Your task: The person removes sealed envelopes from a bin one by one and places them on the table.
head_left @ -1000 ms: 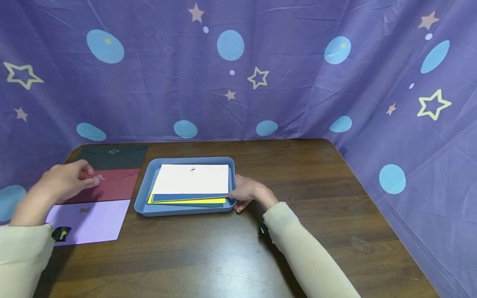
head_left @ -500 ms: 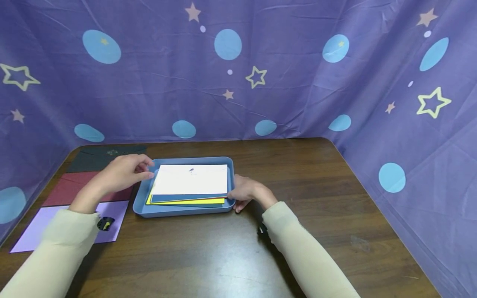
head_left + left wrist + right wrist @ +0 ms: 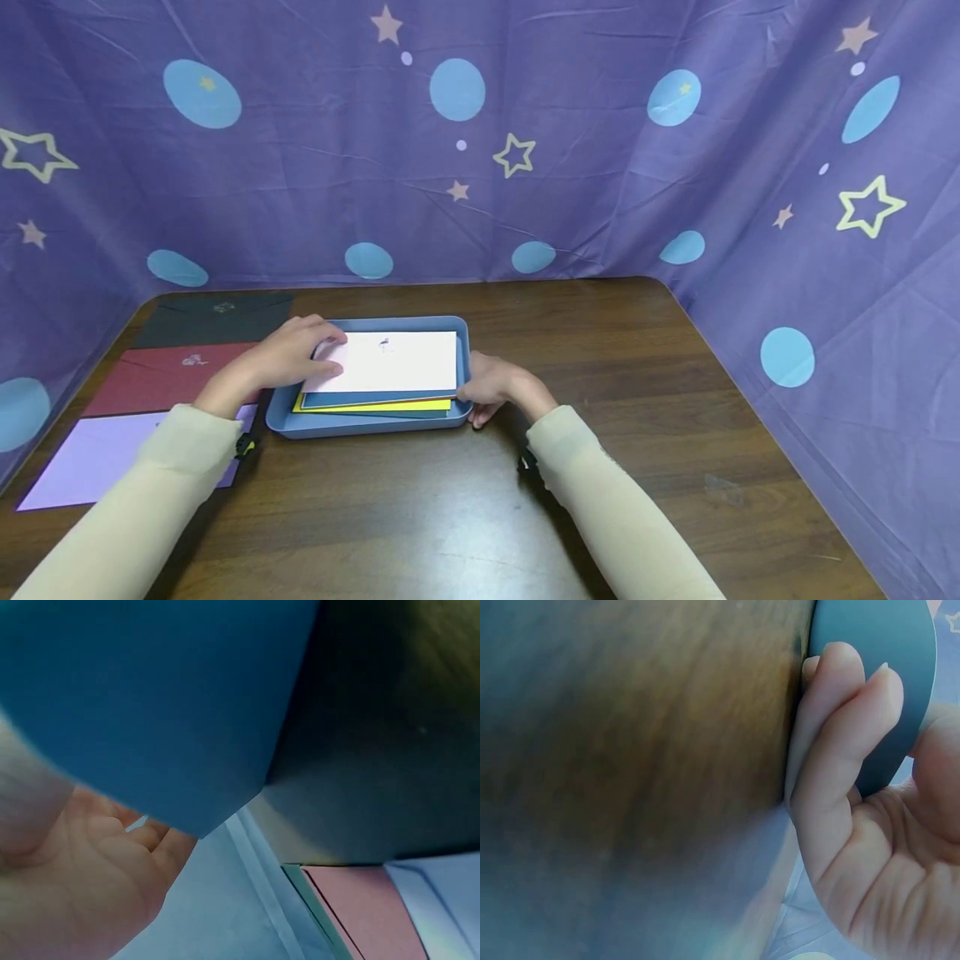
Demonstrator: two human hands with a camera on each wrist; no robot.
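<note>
A blue tray (image 3: 360,428) holds a stack of flat paper pieces. On top lies a white one (image 3: 397,365) printed with a small bird; blue (image 3: 375,399) and yellow (image 3: 330,408) edges show under it. My left hand (image 3: 285,354) reaches over the tray's left rim, fingers loosely bent and thumb close over the white piece's left edge. In the left wrist view the tray wall (image 3: 165,705) hides the fingertips. My right hand (image 3: 495,387) grips the tray's right end, thumb at the rim and fingers (image 3: 832,757) curled against the outer wall.
Left of the tray, a dark green envelope (image 3: 217,321), a red one (image 3: 150,375) and a lilac one (image 3: 82,458) lie in a column on the brown wooden table (image 3: 600,350). A purple patterned curtain (image 3: 570,100) hangs around the back and sides.
My left hand has moved right, from over the red envelope to the left part of the white piece in the tray. My right hand has stayed at the tray's right end.
</note>
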